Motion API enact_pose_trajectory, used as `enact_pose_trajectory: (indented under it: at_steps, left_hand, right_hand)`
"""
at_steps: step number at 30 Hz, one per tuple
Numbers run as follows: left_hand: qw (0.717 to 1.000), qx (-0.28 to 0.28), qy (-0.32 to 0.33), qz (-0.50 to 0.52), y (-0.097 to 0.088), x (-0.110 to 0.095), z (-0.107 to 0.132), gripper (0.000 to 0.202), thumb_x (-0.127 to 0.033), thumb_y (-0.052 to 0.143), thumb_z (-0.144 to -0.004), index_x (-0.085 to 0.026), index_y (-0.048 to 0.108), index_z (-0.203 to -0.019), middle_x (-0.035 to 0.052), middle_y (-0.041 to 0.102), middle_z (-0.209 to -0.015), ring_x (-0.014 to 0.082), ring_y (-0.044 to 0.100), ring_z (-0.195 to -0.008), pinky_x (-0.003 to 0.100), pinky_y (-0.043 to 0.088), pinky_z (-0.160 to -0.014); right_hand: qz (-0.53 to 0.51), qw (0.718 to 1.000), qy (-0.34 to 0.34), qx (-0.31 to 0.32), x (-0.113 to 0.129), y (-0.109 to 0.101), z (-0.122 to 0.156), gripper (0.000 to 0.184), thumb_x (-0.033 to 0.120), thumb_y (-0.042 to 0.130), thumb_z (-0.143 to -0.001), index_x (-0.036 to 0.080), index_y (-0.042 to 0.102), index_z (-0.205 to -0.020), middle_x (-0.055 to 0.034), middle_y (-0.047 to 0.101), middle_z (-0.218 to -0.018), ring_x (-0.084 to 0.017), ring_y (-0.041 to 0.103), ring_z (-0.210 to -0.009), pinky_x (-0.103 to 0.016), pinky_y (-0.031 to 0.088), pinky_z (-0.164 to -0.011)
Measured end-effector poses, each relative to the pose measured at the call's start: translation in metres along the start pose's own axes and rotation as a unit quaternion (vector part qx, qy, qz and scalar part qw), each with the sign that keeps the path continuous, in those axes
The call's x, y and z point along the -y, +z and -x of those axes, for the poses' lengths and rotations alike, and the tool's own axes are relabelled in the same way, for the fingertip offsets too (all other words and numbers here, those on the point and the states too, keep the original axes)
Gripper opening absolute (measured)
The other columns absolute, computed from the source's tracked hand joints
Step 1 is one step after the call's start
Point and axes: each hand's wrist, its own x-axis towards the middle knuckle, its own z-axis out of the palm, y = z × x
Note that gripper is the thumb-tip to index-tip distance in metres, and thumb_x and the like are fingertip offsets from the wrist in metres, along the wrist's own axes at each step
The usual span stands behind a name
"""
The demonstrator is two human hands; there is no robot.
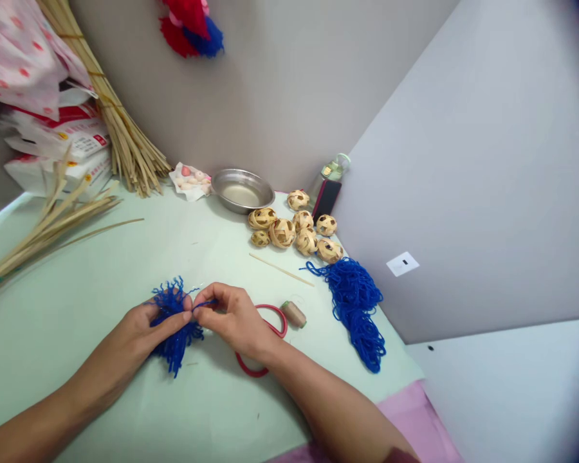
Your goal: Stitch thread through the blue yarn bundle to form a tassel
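My left hand (152, 328) is closed round the middle of a blue yarn tassel (171, 354), whose loose ends fan out above and below the fingers. Close beside it, my right hand (226, 315) pinches a blue strand (205, 303) at the tassel's right side. The fingertips of both hands nearly meet there. Red-handled scissors (278, 315) lie partly under my right wrist, their blades hidden. Just past them rests a spool of brown thread (294, 314). Farther right is a tangled heap of blue yarn (354, 308).
Several woven strip balls (282, 233) sit by a metal bowl (244, 191), a bottle (335, 168) and a dark phone (326, 200). Bundles of dry strips (130, 154) and white packages (77, 141) occupy the left. A thin strip (282, 269) lies mid-table. Walls bound the back and right.
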Motion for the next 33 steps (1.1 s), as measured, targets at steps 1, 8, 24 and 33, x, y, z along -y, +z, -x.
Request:
enact_pose_trajectory:
  at_steps: [1, 8, 24, 33]
  left_hand:
    - [1.000, -0.005, 0.000, -0.008, -0.0002, 0.0006, -0.0007, 0.035, -0.056, 0.097, -0.058, -0.027, 0.080, -0.069, -0.0003, 0.077, -0.072, 0.0224, 0.065, -0.071, 0.031, 0.053, -0.067]
    - [0.997, -0.011, -0.013, 0.074, -0.0001, -0.0021, 0.0037, 0.030, -0.053, 0.093, -0.068, -0.027, 0.086, -0.082, 0.0032, 0.081, -0.084, 0.0268, 0.072, -0.090, 0.032, 0.058, -0.076]
    - [1.000, -0.019, 0.020, 0.007, -0.0003, 0.0004, 0.0008, 0.031, -0.058, 0.092, -0.065, -0.029, 0.084, -0.070, 0.0039, 0.085, -0.084, 0.0310, 0.074, -0.091, 0.036, 0.060, -0.083]
    - [1.000, -0.014, 0.013, 0.003, -0.0001, -0.0024, 0.0005, 0.036, -0.059, 0.099, -0.056, -0.030, 0.086, -0.072, 0.0035, 0.084, -0.079, 0.0280, 0.072, -0.081, 0.033, 0.060, -0.072]
  right_hand:
    - [-0.002, 1.000, 0.003, 0.001, -0.0001, 0.0007, 0.0003, 0.011, 0.024, 0.074, -0.079, 0.019, 0.066, -0.085, 0.0021, 0.063, -0.078, -0.013, 0.052, -0.072, -0.026, 0.042, -0.067]
    - [-0.007, 0.999, 0.034, 0.008, -0.0004, 0.0007, 0.0007, 0.009, 0.019, 0.074, -0.080, 0.019, 0.067, -0.086, 0.0044, 0.060, -0.074, -0.011, 0.049, -0.068, -0.025, 0.039, -0.065]
    - [-0.041, 0.997, 0.052, 0.027, -0.0002, 0.0010, -0.0006, 0.009, 0.018, 0.074, -0.076, 0.019, 0.066, -0.081, 0.0070, 0.058, -0.067, -0.009, 0.045, -0.063, -0.025, 0.035, -0.064]
    - [-0.036, 0.998, 0.053, 0.011, -0.0001, -0.0002, -0.0023, 0.009, 0.020, 0.074, -0.076, 0.019, 0.068, -0.083, 0.0064, 0.058, -0.068, -0.010, 0.045, -0.063, -0.026, 0.035, -0.063]
